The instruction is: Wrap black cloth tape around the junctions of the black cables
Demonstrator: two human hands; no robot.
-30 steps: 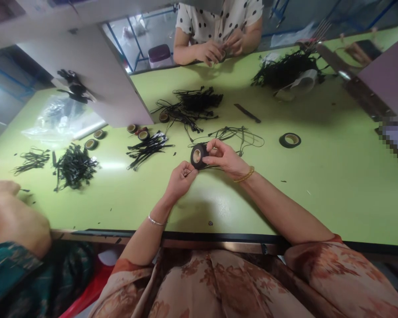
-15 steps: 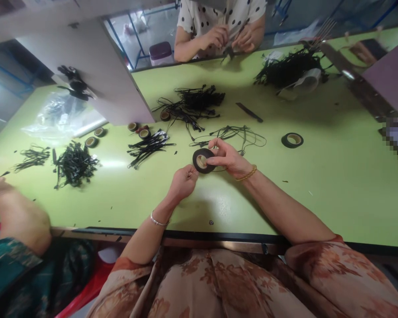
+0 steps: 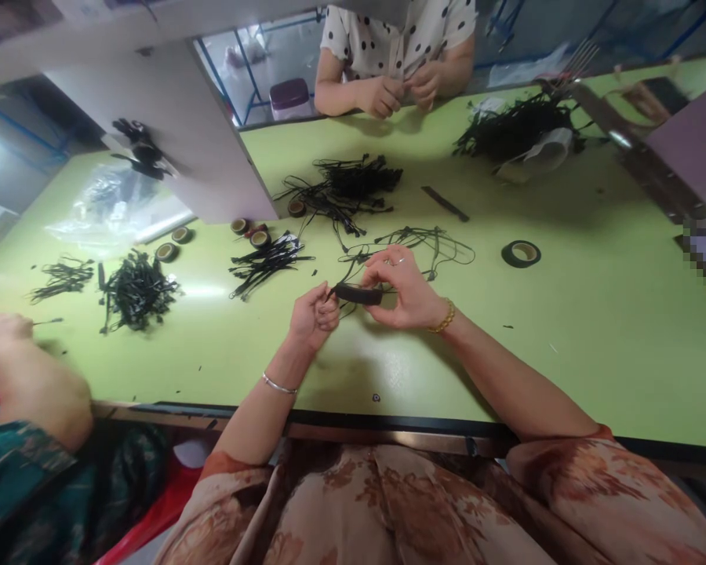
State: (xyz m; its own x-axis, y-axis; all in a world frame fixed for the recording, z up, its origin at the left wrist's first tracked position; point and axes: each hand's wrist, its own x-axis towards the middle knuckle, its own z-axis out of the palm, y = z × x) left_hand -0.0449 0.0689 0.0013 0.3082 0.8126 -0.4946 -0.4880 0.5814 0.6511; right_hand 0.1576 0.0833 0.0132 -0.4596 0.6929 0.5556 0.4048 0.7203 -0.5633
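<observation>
My right hand (image 3: 407, 292) grips a roll of black tape (image 3: 358, 295) between thumb and fingers, turned so its outer edge faces me. Just left of it, my left hand (image 3: 316, 318) is closed in a pinch on a thin black cable, whose end is mostly hidden by the fingers. The roll's left side nearly meets the left fingertips. Behind both hands lie loose black cables (image 3: 441, 239) spread on the green table (image 3: 423, 369).
Bundles of black cables (image 3: 264, 265) and a cable heap (image 3: 138, 290) lie leftward. Another tape roll (image 3: 521, 252) rests at right; a dark strip (image 3: 445, 203) lies farther back. A grey panel (image 3: 212, 149) stands at left. Co-workers' hands (image 3: 382, 96) are across and at far left.
The tape roll has turned from showing its face to showing its outer edge. My left hand has shifted slightly left. The co-worker opposite has lowered their hands.
</observation>
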